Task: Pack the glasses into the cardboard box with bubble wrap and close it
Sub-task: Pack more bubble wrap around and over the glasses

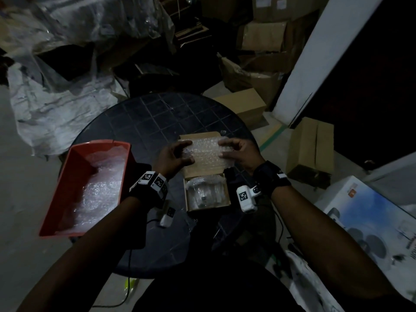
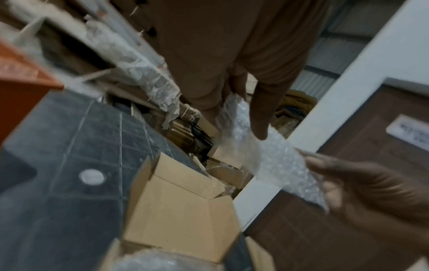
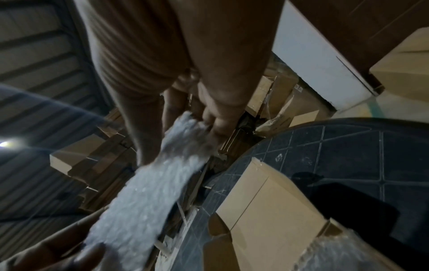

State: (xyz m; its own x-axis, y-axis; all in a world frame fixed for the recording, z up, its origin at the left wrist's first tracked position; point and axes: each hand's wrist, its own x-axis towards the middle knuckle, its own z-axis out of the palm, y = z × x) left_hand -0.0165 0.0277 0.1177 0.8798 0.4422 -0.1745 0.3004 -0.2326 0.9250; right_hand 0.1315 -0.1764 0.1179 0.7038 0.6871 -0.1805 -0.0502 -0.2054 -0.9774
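Stretching a bubble wrap sheet [image 1: 203, 152] taut between pinching left hand [image 1: 174, 157] and right hand [image 1: 238, 153], likely to cushion wrapped glasses [image 1: 206, 192] in the open box [image 1: 227, 194] at the bench's [image 1: 144, 118] six o'clock.

On the table [image 1: 144, 113], a tray [image 1: 67, 188] lies left of the cardboard box [image 1: 208, 206], seemingly apart.

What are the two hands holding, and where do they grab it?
A bubble wrap sheet: left hand pinches its left end, right hand its right end.
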